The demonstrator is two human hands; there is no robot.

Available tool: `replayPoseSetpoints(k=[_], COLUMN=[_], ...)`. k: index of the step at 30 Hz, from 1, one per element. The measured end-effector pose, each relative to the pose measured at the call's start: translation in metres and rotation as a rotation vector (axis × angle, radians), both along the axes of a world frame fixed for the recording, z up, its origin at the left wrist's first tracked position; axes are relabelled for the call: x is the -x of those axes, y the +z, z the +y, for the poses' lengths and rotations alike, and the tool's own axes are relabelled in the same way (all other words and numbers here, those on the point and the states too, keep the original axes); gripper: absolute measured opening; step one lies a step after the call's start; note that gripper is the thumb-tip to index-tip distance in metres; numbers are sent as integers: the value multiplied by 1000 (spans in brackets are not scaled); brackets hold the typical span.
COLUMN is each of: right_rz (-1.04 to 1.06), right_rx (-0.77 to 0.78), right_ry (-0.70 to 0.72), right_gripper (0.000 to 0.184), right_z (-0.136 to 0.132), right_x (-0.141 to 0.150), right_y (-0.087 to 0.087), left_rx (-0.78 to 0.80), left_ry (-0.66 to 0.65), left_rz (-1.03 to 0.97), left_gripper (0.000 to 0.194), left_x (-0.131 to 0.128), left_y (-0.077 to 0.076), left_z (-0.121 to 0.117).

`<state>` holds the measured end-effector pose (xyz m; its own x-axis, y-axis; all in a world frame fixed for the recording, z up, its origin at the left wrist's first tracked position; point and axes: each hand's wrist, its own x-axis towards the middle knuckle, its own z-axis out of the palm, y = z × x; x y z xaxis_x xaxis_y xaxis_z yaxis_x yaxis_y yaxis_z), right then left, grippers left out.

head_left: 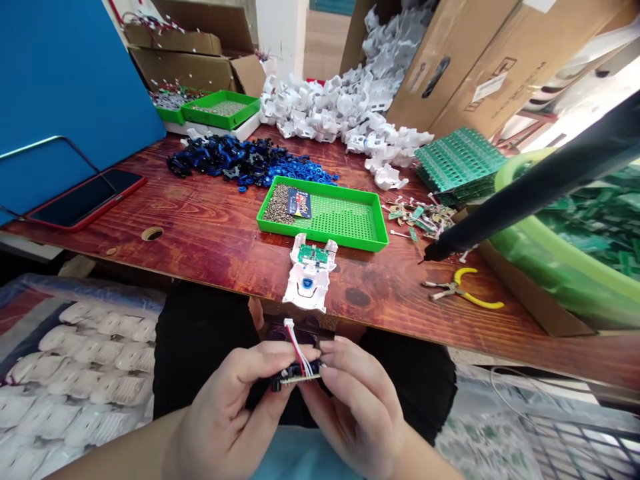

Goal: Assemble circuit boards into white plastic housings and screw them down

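Between my two hands, just in front of the table edge, is a small circuit board (pixel 300 379) with dark parts on it. Red and white wires rise from the board to a white plug (pixel 289 323). My left hand (pixel 240 393) pinches its left end between thumb and fingers. At the other end, my right hand (pixel 357 400) grips it the same way; the fingers hide much of the board. Beyond them, at the table's edge, lies a white plastic shell (pixel 306 297) with a blue ring and a green board (pixel 314 255) in its far part.
A green tray (pixel 340 217) holds small screws and a card. Blue and black parts (pixel 245 160) and white shells (pixel 340 107) are heaped behind. Yellow-handled pliers (pixel 465 288) lie right, under a dark rod (pixel 530 180). A red-cased phone (pixel 85 197) lies left.
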<state>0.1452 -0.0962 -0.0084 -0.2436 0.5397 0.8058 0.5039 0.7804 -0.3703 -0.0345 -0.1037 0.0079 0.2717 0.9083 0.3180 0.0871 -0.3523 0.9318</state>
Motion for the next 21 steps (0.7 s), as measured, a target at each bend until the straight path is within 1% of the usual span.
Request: replayPoseSetpoints(k=[2,3,6,8,9,10,11,14,16,18,21], right_rz=[11,33,186,304,328,323,294,210,254,307,270], right_rx=[-26,-34,-40,-61,-65,-56,-28,119,203,264,326], right_ry=[11,16,20,25,33,47,68,138,196,274,347], right_gripper=[37,41,63,73,73,69,62,41,39,40,37], right_z=[1,1,2,2,2,2,1,-2,-6,-8,-10], right_x=[1,2,6,9,10,10,11,9,7,4,-2], right_y=[-4,-6,-14,-17,-16,-15,-12,2,10,16,22], left_rx=[-36,-48,-77,-111,-129,-150,-169,-227,-247,-254,-295], left_ry=[-16,-23,-33,-44,-54,-68,-83,-118,-99,-43,15], left_rz=[24,32,51,68,79,94,111,148,139,126,138], left_gripper=[59,59,58,59,60,62,63,67,67,65,60], left_x=[1,2,5,8,10,12,14,18,19,19,17], left_y=[0,1,0,-1,-1,-2,-3,-5,-7,-11,-14], left_z=[-1,-2,-3,-4,-3,-3,-3,-4,-7,-12,-18])
